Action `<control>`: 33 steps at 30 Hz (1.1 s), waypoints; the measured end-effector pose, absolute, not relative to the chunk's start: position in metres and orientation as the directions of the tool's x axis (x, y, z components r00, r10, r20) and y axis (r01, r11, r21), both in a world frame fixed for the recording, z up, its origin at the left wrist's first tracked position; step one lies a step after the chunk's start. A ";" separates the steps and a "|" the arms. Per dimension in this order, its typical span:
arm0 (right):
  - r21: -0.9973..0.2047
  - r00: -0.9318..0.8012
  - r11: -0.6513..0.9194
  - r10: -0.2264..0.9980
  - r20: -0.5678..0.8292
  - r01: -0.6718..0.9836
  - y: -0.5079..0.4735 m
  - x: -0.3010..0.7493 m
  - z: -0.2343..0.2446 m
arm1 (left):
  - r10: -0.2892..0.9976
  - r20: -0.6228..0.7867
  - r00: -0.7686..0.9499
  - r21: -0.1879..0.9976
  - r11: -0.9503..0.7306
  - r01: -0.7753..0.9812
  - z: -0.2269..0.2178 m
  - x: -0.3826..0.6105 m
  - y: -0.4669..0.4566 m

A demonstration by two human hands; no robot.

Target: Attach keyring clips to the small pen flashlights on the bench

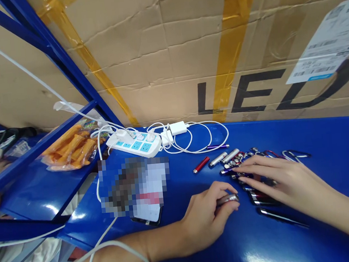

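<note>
My left hand (208, 215) rests on the blue table (323, 224) with its fingers curled around a small silver keychain flashlight (227, 199). My right hand (276, 179) lies flat with fingers stretched out over a pile of several small flashlights (260, 199) with carabiner clips. A red flashlight (201, 165) and two silver ones (222, 158) lie just beyond the pile. A purple one (217, 147) is plugged into a white cable.
A white power strip (134, 144) with chargers and coiled white cables (193, 139) sits at the back. A phone (146, 213), blurred out, lies to the left. A bag of orange items (69, 150) rests on a lower shelf. A large cardboard box (186, 52) stands behind.
</note>
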State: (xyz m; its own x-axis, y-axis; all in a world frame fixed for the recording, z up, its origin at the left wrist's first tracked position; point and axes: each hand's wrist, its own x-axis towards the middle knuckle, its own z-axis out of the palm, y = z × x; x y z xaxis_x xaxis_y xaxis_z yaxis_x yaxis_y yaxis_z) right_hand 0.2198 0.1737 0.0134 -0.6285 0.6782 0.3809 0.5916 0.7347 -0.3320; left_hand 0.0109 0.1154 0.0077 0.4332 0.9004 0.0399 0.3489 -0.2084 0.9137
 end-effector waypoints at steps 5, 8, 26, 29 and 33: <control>-0.319 -0.627 0.746 0.665 0.405 0.585 0.175 0.219 0.012 | 0.897 0.044 0.439 0.920 -0.208 0.333 0.008 0.011 0.115; -0.325 -0.631 0.746 0.665 0.400 0.581 0.175 0.220 0.012 | 0.898 0.043 0.438 0.921 -0.206 0.332 0.007 0.011 0.115; -0.525 -0.547 0.643 0.761 0.350 0.558 0.170 0.216 0.017 | 0.915 0.059 0.400 0.911 -0.213 0.354 0.007 0.010 0.115; -0.606 -0.510 0.609 0.783 0.356 0.512 0.168 0.213 0.023 | 0.916 0.054 0.397 0.912 -0.207 0.353 0.007 0.010 0.115; -0.730 -0.439 0.482 0.856 0.275 0.484 0.163 0.209 0.031 | 0.911 0.040 0.410 0.923 -0.190 0.334 0.008 0.010 0.117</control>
